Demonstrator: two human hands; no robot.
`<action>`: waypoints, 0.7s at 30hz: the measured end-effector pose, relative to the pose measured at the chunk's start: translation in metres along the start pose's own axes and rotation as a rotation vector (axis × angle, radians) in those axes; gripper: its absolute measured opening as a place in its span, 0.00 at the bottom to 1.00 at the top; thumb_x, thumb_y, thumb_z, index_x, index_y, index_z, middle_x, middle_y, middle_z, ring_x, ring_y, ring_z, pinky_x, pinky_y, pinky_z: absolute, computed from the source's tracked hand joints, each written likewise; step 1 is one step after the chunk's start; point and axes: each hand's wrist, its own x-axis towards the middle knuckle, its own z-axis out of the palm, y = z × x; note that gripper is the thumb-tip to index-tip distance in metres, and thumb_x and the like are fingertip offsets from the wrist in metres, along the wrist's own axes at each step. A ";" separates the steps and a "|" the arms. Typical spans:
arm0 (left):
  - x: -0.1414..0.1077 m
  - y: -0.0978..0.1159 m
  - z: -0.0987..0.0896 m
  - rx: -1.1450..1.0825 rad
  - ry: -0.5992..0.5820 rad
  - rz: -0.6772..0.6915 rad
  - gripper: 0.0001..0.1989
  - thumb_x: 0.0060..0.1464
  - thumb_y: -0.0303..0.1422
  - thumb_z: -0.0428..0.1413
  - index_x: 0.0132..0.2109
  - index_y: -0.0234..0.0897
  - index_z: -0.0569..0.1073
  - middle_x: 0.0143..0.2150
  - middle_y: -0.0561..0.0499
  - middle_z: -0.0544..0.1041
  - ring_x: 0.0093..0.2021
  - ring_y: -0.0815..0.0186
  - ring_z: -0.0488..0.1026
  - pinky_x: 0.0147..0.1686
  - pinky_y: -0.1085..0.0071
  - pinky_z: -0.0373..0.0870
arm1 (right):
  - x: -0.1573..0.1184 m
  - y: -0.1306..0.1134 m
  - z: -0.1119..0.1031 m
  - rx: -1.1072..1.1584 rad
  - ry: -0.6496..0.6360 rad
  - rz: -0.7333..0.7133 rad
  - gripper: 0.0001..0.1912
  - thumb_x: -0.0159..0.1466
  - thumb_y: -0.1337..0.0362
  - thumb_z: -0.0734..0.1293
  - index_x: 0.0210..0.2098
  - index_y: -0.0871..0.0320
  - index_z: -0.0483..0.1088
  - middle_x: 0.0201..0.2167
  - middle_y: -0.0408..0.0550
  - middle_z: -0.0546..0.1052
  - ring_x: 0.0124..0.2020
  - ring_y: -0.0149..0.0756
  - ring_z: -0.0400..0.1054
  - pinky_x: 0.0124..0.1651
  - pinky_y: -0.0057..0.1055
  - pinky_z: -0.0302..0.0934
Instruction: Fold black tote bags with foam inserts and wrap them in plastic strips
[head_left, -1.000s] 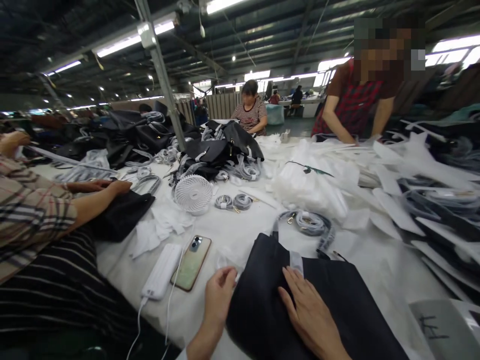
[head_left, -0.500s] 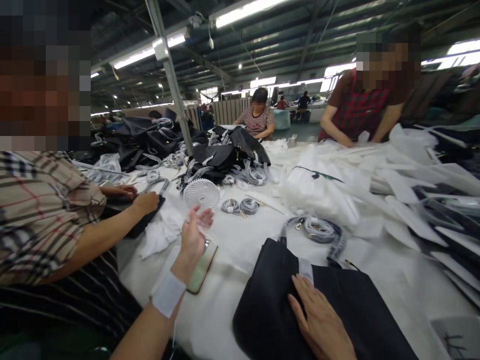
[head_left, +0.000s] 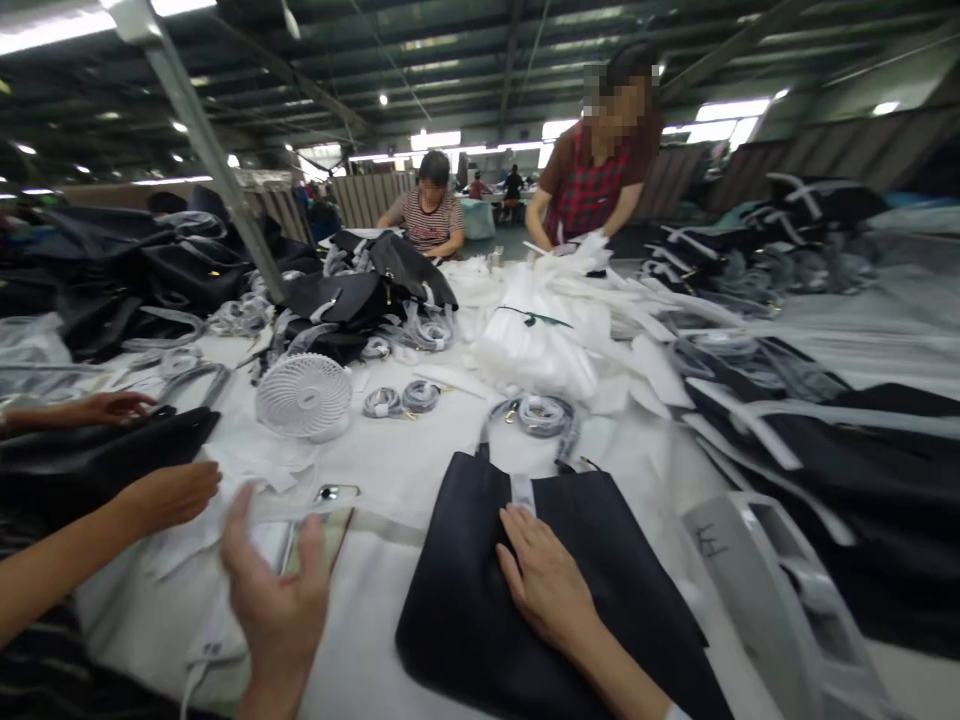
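A black handbag (head_left: 450,590) lies flat on the white-covered table, its wrapped handles pointing away from me. My right hand (head_left: 547,575) rests open on it, fingertips at the white strip (head_left: 522,490) near its top edge. Just beyond the bag sits a coiled, plastic-wrapped strap (head_left: 540,414) with a gold clasp. My left hand (head_left: 276,590) is raised to the left of the bag, thumb and fingers apart, holding nothing. Partly behind it lies a phone (head_left: 339,535). A white power bank (head_left: 216,640) with a cable is close to its left.
A white fan (head_left: 304,397) and two strap coils (head_left: 401,400) stand beyond the phone. At left, a co-worker's hands (head_left: 169,495) are by another black bag (head_left: 97,450). Stacked bags (head_left: 810,490) and a grey plastic holder (head_left: 780,590) flank the right. Two people work across the table.
My view has swung right, shifting the scene left. My left hand has drawn back toward me from near the fan. My right hand stays on the handbag. The co-worker's nearer hand has left their bag.
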 end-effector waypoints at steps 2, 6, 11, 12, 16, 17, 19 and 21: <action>-0.023 0.025 0.051 -0.096 -0.264 0.040 0.30 0.60 0.41 0.54 0.66 0.43 0.56 0.65 0.43 0.65 0.65 0.56 0.61 0.65 0.57 0.58 | -0.002 -0.003 -0.002 0.011 -0.006 0.019 0.25 0.69 0.62 0.55 0.64 0.65 0.61 0.64 0.57 0.64 0.65 0.46 0.56 0.64 0.46 0.55; -0.053 0.045 0.163 -0.273 -1.029 0.108 0.29 0.65 0.44 0.46 0.68 0.41 0.52 0.63 0.42 0.68 0.63 0.58 0.65 0.63 0.58 0.60 | -0.002 -0.007 -0.004 0.055 -0.012 -0.042 0.25 0.68 0.65 0.56 0.63 0.64 0.62 0.62 0.57 0.66 0.65 0.45 0.56 0.67 0.43 0.51; -0.058 -0.007 0.234 -0.077 -1.141 0.011 0.32 0.66 0.50 0.31 0.69 0.38 0.53 0.67 0.41 0.62 0.66 0.58 0.61 0.65 0.57 0.55 | -0.012 -0.006 -0.028 0.056 0.002 -0.056 0.23 0.68 0.62 0.58 0.61 0.59 0.63 0.61 0.56 0.67 0.66 0.47 0.53 0.67 0.53 0.48; -0.059 -0.017 0.237 -0.039 -1.144 0.041 0.32 0.66 0.49 0.30 0.69 0.37 0.52 0.68 0.40 0.60 0.67 0.58 0.59 0.65 0.57 0.54 | -0.021 -0.001 -0.037 0.045 0.038 -0.046 0.22 0.68 0.62 0.58 0.61 0.57 0.64 0.62 0.55 0.66 0.66 0.48 0.53 0.66 0.54 0.48; -0.070 -0.029 0.234 0.047 -1.237 0.234 0.31 0.63 0.48 0.44 0.67 0.37 0.58 0.69 0.42 0.57 0.70 0.57 0.51 0.69 0.57 0.44 | -0.079 0.036 -0.063 -0.051 0.364 0.209 0.18 0.69 0.61 0.57 0.54 0.57 0.68 0.55 0.57 0.71 0.57 0.48 0.64 0.59 0.48 0.60; -0.074 -0.026 0.234 0.098 -1.264 0.306 0.30 0.63 0.47 0.47 0.67 0.38 0.58 0.70 0.42 0.54 0.70 0.57 0.49 0.69 0.56 0.43 | -0.095 0.047 -0.065 -0.080 0.451 0.348 0.18 0.69 0.58 0.58 0.53 0.58 0.68 0.50 0.58 0.73 0.52 0.49 0.67 0.54 0.48 0.63; -0.079 -0.021 0.233 0.243 -1.300 0.461 0.30 0.63 0.44 0.47 0.68 0.38 0.56 0.72 0.42 0.49 0.71 0.54 0.45 0.68 0.54 0.45 | -0.121 0.062 -0.058 -0.095 0.494 0.526 0.23 0.67 0.51 0.59 0.54 0.60 0.67 0.43 0.58 0.73 0.43 0.50 0.69 0.46 0.49 0.67; -0.080 -0.020 0.232 0.353 -1.299 0.563 0.31 0.64 0.43 0.47 0.69 0.39 0.52 0.72 0.40 0.47 0.71 0.52 0.46 0.67 0.52 0.48 | -0.134 0.065 -0.044 -0.060 0.483 0.592 0.28 0.66 0.48 0.60 0.58 0.61 0.62 0.42 0.57 0.72 0.42 0.51 0.68 0.44 0.49 0.67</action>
